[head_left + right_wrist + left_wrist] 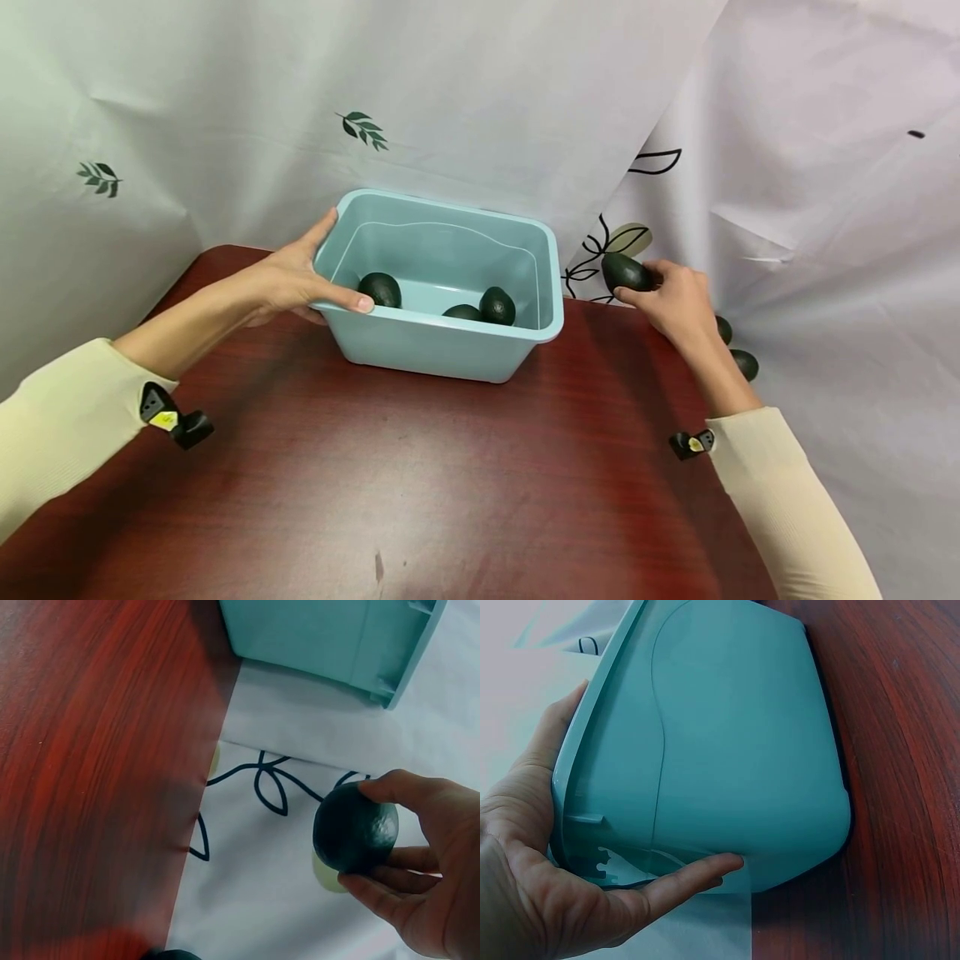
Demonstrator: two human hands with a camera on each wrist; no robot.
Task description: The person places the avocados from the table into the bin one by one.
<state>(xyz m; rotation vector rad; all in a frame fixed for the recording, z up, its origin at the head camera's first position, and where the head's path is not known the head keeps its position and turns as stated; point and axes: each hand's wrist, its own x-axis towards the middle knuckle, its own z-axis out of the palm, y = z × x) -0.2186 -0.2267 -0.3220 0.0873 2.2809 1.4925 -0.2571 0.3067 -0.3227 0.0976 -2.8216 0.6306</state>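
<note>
A light blue plastic bin (427, 346) stands at the far side of the table. Three dark green avocados lie in it: one avocado (380, 289) at the left, a second avocado (497, 306) and a partly hidden avocado (462, 312) towards the right. My left hand (300, 279) grips the bin's left end, thumb and fingers spread about the rim. To the right of the bin, my right hand (675, 300) holds another avocado (352, 832) between thumb and fingers, raised near the table's far edge.
Beyond my right wrist, two more avocados show, an upper avocado (723, 329) and a lower avocado (745, 364), both partly hidden by the arm. The reddish-brown wooden table (420, 467) meets a white leaf-print cloth (487, 100) behind and at the sides.
</note>
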